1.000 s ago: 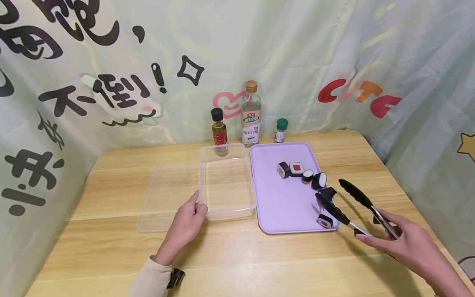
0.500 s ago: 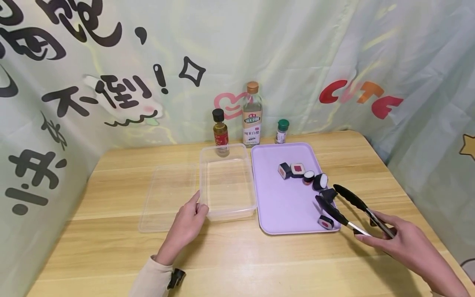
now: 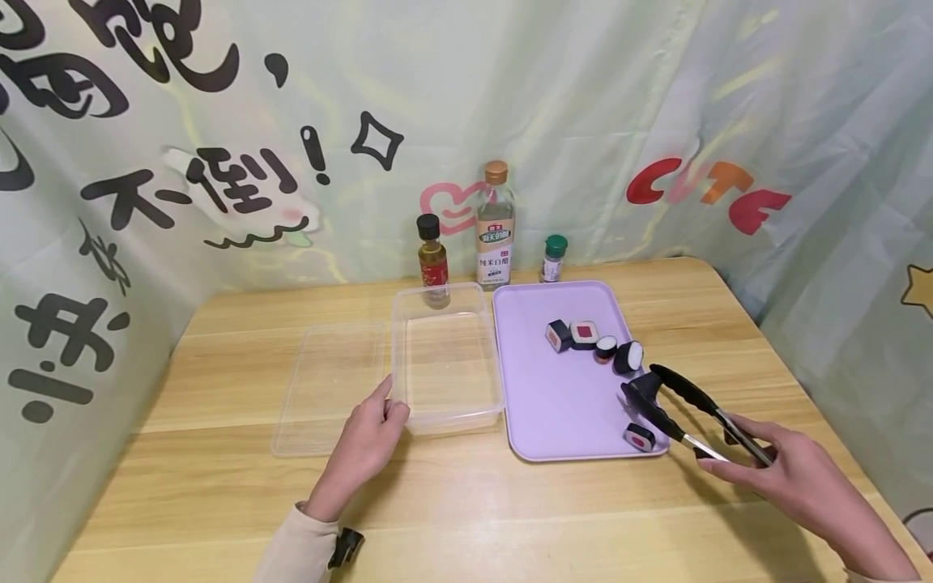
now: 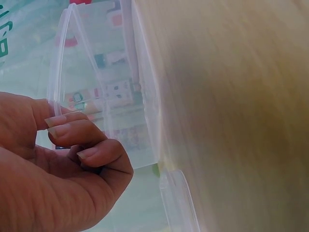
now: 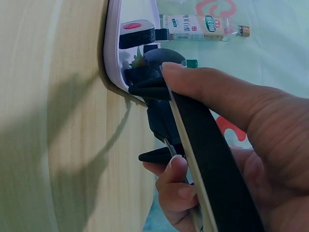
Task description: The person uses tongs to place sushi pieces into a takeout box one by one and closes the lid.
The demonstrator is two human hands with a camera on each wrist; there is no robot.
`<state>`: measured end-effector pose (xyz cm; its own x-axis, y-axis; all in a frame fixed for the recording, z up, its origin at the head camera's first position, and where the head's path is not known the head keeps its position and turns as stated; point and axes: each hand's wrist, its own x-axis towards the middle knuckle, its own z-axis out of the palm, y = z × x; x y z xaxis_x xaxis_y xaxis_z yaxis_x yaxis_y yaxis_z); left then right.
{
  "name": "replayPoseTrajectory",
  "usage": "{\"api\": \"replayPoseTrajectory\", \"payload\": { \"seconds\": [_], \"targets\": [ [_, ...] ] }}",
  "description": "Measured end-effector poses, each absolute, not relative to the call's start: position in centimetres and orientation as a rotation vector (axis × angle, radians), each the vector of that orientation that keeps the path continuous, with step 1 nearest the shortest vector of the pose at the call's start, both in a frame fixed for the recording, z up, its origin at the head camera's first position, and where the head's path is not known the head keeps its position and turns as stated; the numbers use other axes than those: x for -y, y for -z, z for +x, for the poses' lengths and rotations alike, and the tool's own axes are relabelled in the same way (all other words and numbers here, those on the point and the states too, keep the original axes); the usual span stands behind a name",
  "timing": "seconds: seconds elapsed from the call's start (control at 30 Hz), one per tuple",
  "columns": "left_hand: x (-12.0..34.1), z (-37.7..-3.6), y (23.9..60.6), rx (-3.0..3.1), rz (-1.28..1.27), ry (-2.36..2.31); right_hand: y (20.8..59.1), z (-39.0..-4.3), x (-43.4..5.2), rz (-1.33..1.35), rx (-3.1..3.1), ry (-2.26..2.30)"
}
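Observation:
My left hand (image 3: 370, 441) is at the near left corner of a clear plastic food container (image 3: 448, 364), thumb and fingers on its rim; in the left wrist view several fingers (image 4: 108, 154) are curled beside the wall. My right hand (image 3: 794, 478) grips black-tipped metal tongs (image 3: 729, 429), their two arms apart. The tong tips stand on either side of a dark sushi piece (image 3: 645, 384) at the right edge of the lilac tray (image 3: 561, 421). Another sushi roll (image 3: 640, 437) lies just nearer me, and a white-topped roll (image 3: 628, 357) lies just beyond.
More sushi pieces (image 3: 583, 334) lie in a row on the tray. A flat clear lid (image 3: 331, 389) lies left of the container. Behind stand a small black-capped bottle (image 3: 433, 263), a tall vinegar bottle (image 3: 495, 235) and a green-capped shaker (image 3: 554, 257). A printed curtain (image 3: 583, 121) hangs behind the table.
The far arm of the tongs has moved inward, so the tips stand closer together about the dark sushi piece. My left hand and the container keep their places.

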<state>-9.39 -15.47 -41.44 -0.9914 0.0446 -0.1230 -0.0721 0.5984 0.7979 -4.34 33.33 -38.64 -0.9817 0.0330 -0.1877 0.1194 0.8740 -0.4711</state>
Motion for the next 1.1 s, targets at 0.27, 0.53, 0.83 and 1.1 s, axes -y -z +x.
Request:
{"api": "replayPoseTrajectory", "payload": {
  "seconds": [0.27,0.53,0.83,1.1],
  "targets": [
    [15.5,-9.3,41.4,-2.689,-0.030,-1.354,38.7,-4.3,-33.4,0.095,-2.899,0.732],
    [15.5,-9.3,41.4,-2.689,-0.029,-1.353,38.5,-4.1,-33.4,0.091,-2.900,0.738],
    [15.5,-9.3,41.4,-2.688,-0.028,-1.362,38.2,-3.8,-33.2,-0.032,-3.026,0.800],
    [15.5,-9.4,41.4,-2.697,-0.030,-1.348,36.9,-4.8,-32.6,-0.252,-3.120,0.914]
  ]
}}
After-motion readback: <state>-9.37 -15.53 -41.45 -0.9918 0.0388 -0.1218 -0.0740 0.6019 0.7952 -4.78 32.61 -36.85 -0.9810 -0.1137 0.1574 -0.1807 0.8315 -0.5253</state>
